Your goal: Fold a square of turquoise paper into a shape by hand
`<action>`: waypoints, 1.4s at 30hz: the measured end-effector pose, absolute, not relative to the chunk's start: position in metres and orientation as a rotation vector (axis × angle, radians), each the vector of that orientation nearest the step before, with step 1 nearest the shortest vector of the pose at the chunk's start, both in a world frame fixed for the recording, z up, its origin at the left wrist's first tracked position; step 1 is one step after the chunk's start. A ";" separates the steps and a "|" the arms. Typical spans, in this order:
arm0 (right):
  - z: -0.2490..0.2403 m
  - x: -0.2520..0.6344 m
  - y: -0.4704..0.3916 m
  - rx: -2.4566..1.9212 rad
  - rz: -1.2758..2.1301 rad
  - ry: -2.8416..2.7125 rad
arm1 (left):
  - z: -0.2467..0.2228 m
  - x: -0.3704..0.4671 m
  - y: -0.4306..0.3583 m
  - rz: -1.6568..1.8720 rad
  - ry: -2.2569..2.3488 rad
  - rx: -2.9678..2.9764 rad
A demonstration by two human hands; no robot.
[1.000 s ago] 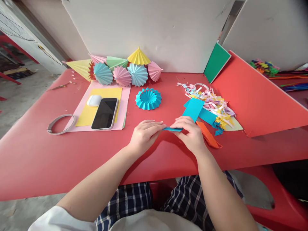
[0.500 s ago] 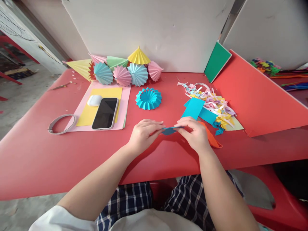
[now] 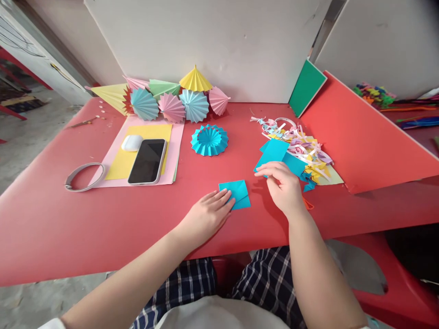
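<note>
A small folded blue paper (image 3: 241, 192) lies flat on the red table (image 3: 144, 228). My left hand (image 3: 209, 211) rests palm down with fingers spread, its fingertips on the paper's left part. Raised to the right of the paper is my right hand (image 3: 281, 186), empty, with its fingers apart. It is nearest to the loose blue sheets (image 3: 273, 153), and partly covers them. Beyond the folded paper sits a pleated blue paper rosette (image 3: 210, 140). Part of an orange object (image 3: 308, 204) shows beside my right wrist.
Pleated paper umbrellas (image 3: 171, 108) line the back. At left are a phone (image 3: 147, 161), white case (image 3: 132, 143), paper sheets (image 3: 113, 169) and grey band (image 3: 68, 182). Paper scraps (image 3: 302, 141) and a leaning red board (image 3: 370, 141) stand right.
The folded blue paper, held between both hands before, now lies on the table. My left hand has flattened onto it. My right hand has let go and moved a little right.
</note>
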State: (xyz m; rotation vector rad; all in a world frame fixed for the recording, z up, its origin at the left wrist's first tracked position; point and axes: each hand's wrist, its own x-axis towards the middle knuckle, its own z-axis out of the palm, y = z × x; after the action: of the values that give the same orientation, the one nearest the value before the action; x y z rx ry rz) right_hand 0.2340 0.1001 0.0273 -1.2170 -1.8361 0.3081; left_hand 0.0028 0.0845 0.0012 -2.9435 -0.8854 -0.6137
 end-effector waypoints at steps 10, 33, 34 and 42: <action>0.006 0.216 0.096 -1.302 0.695 -2.246 | -0.001 -0.005 0.057 -0.164 -0.932 -3.096; 0.009 0.235 0.098 -1.518 0.649 -2.370 | 0.001 0.047 0.040 -0.294 -1.308 -2.834; 0.008 0.235 0.098 -1.511 0.633 -2.372 | 0.000 0.048 0.038 -0.310 -1.307 -2.825; 0.008 0.235 0.097 -1.512 0.614 -2.365 | 0.004 0.025 0.019 -0.294 -1.296 -2.718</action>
State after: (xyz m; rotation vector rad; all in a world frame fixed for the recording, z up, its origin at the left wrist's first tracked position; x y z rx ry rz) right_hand 0.2347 0.0968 0.0084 -1.5119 -2.3647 0.6136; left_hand 0.0254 0.0190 0.0042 -2.7180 -1.2959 -0.2942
